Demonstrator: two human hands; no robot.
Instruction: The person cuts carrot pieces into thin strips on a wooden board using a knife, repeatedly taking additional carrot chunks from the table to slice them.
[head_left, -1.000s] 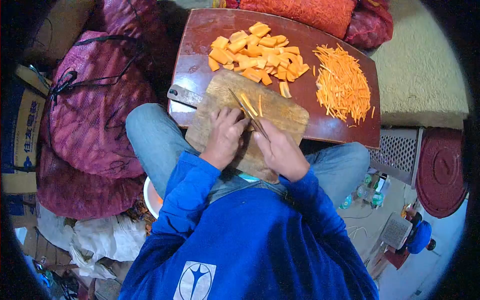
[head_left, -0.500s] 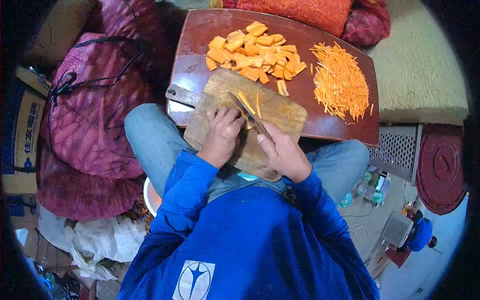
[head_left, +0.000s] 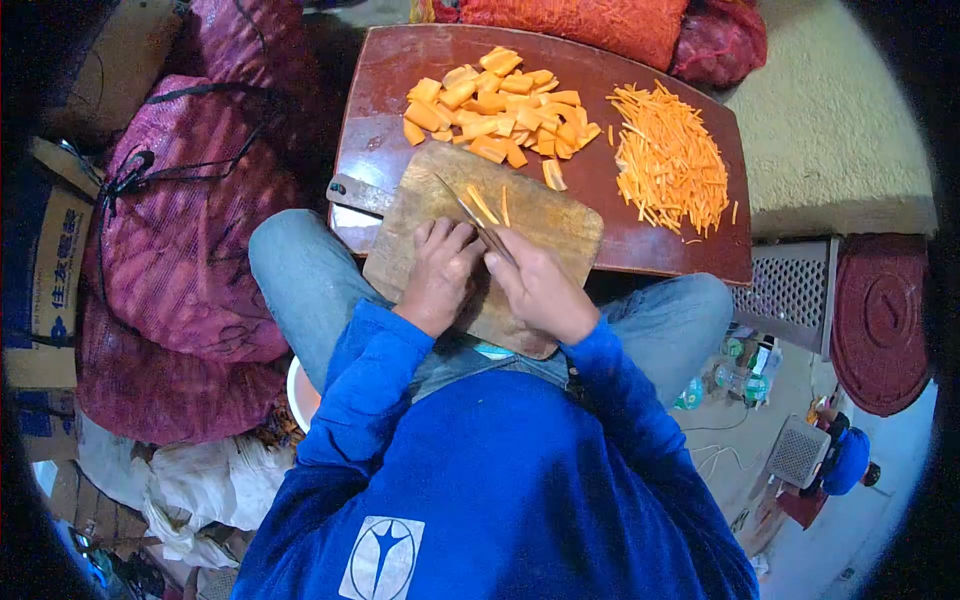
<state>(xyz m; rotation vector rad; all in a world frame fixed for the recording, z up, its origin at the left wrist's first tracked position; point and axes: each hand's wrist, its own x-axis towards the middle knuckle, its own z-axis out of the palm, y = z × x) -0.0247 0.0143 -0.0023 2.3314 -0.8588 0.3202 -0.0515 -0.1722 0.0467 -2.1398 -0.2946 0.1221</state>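
My right hand (head_left: 540, 287) is closed round the handle of a knife (head_left: 462, 207), its blade pointing up and left over a wooden cutting board (head_left: 550, 235). Beside the blade, my left hand (head_left: 440, 272) presses curled fingers onto the board, over a carrot piece mostly hidden beneath them. A few cut carrot strips (head_left: 482, 205) lie just right of the blade. Beyond the board, thick carrot slices (head_left: 510, 105) are heaped on the red-brown table (head_left: 385, 75). To their right is a pile of thin carrot shreds (head_left: 672, 160).
A flat metal piece with a hole (head_left: 358, 194) sticks out from under the board's left edge. Full purple mesh sacks (head_left: 190, 230) stand at the left, and a red sack (head_left: 590, 30) lies behind the table. A white basin (head_left: 298, 395) is by my left knee.
The knife and my right hand have shifted left, closer to my left fingers. The whole view has moved slightly; the carrot piles look the same.
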